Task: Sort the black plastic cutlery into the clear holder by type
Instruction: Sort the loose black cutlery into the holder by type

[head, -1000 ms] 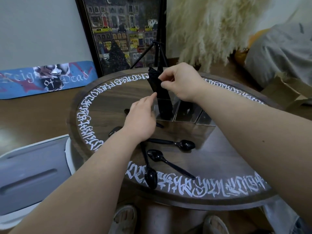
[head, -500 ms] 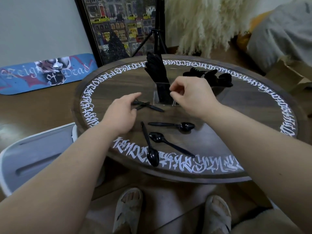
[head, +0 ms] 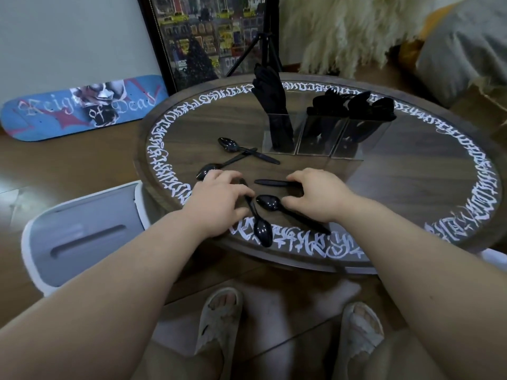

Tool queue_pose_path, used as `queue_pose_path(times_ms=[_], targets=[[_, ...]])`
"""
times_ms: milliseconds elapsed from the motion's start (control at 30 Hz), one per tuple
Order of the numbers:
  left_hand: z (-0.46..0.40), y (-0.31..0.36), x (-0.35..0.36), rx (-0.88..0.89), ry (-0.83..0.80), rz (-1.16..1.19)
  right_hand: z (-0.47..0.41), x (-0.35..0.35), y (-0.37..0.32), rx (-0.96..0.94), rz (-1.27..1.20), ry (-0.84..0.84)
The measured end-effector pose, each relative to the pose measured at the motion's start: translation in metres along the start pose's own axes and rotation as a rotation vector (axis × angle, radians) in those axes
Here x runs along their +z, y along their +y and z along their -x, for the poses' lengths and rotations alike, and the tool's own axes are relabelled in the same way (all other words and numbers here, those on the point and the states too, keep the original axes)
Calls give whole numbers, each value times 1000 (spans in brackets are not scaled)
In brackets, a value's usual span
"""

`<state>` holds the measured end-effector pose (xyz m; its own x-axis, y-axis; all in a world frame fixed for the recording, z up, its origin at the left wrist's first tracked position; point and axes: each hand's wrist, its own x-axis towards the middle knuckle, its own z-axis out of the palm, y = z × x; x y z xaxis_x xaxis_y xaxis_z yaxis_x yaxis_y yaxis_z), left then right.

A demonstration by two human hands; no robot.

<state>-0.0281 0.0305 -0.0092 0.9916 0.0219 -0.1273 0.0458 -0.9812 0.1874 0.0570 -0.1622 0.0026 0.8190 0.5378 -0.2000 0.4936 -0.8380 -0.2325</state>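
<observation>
Head camera looks down at our two hands on a round table (head: 411, 171) with white writing around its edge. Our left hand (head: 219, 193) lies flat on the table, and its curled fingers touch the handle of a black spoon (head: 260, 229) that points toward us. We cannot tell if it grips the spoon yet. Our right hand (head: 318, 193) is just beside it, with bent fingers over the end of a black knife (head: 270, 182) that lies sideways. We cannot tell if it pinches the knife. Another spoon (head: 270, 205) lies between our two hands, and its handle runs under our right wrist. Two more spoons lie farther away on the left, one near the table edge (head: 208, 170) and one (head: 229, 145) crossed over a second knife (head: 263, 157). The clear holder (head: 312, 138) stands upright in the middle of the table, well apart from our hands. It has three boxes side by side, and each one has black cutlery standing in it. A blue skateboard (head: 82, 108) leans on the wall to the left.
</observation>
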Motion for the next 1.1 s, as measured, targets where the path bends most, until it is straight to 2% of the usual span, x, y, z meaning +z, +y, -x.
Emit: queue_pose_path(times_ms=[167, 400, 767, 967, 1100], targets=[[-1, -9, -5, -102, 63, 9, 0, -1, -3, -16, 64, -27], [-3, -7, -10, -82, -50, 8, -4, -1, 3, 87, -106, -34], [-5, 6, -10, -74, -176, -26, 5, -3, 17, 118, -104, -59], [-6, 14, -17, -123, -114, 102, 9, -5, 28, 151, -160, -76], [-8, 18, -18, -155, -43, 210, 13, -6, 34, 152, -104, -87]])
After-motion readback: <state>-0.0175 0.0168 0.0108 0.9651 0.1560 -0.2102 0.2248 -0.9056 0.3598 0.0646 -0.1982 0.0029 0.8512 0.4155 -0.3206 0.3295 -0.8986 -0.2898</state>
